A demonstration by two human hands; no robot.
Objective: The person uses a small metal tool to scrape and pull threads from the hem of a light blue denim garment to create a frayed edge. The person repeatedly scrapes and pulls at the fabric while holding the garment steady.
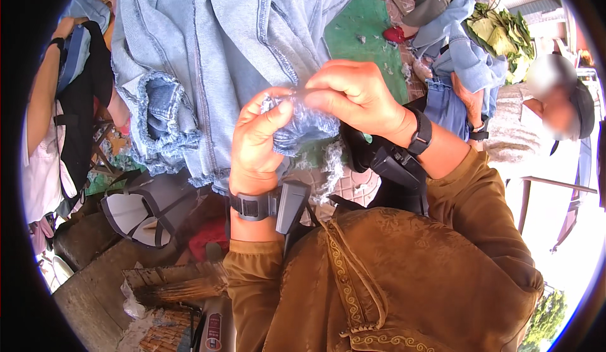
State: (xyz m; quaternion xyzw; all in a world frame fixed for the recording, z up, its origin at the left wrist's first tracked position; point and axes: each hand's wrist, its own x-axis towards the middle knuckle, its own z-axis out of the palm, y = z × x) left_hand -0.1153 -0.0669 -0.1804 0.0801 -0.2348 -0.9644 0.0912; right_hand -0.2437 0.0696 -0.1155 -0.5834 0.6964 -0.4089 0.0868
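A pale blue denim garment (208,55) hangs in front of me, its hem frayed and torn. My left hand (255,144) grips a bunched, frayed edge of that denim (306,128) from below. My right hand (353,93) pinches the same frayed edge from above, thumb and fingers closed on loose threads. Both wrists wear dark bands with small black devices (391,163). My brown embroidered sleeves (379,270) fill the lower middle.
A person in white with a black strap (57,125) stands at the left. Another person (555,106) sits at the right holding more denim (464,55). A green mat (363,27) lies behind. A wooden bench (88,289) and broom bristles (183,286) are lower left.
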